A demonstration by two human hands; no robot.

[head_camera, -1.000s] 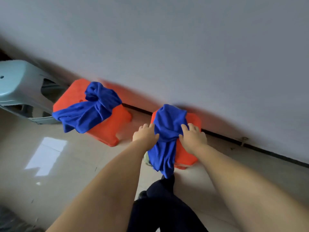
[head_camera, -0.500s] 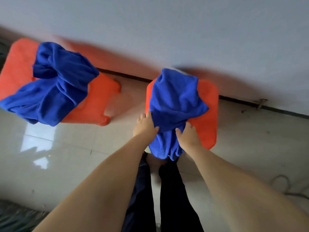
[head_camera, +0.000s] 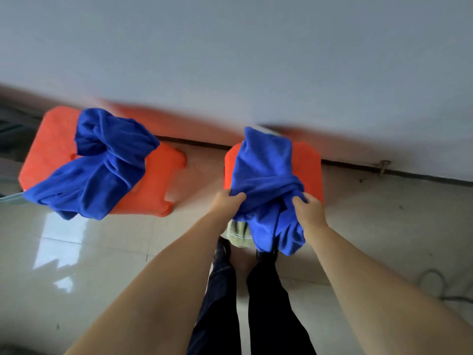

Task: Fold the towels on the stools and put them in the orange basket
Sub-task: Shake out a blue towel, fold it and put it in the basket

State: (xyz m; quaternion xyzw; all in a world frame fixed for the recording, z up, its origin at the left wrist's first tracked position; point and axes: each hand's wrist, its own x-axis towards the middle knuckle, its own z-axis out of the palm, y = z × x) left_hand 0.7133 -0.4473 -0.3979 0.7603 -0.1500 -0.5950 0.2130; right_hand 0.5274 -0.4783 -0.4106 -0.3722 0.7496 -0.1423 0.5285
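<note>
A crumpled blue towel [head_camera: 266,175] lies over the right orange stool [head_camera: 309,167] and hangs off its near edge. My left hand [head_camera: 226,202] grips the towel's left side at the stool's near edge. My right hand [head_camera: 308,210] grips a bunch of the same towel on its right side. A second blue towel [head_camera: 99,167] lies in a heap on the left orange stool [head_camera: 153,190], draping over its near left corner. No orange basket is in view.
Both stools stand against a pale wall [head_camera: 256,60] on a glossy tiled floor [head_camera: 76,265]. A pale green cloth [head_camera: 239,234] shows under the right stool's near edge. My dark-trousered legs [head_camera: 245,303] stand just before it. A cable [head_camera: 435,285] lies at the right.
My hands have closed round the towel on the right stool and bunched it; its lower part now hangs lower and further right. The view has shifted, showing more of the left stool.
</note>
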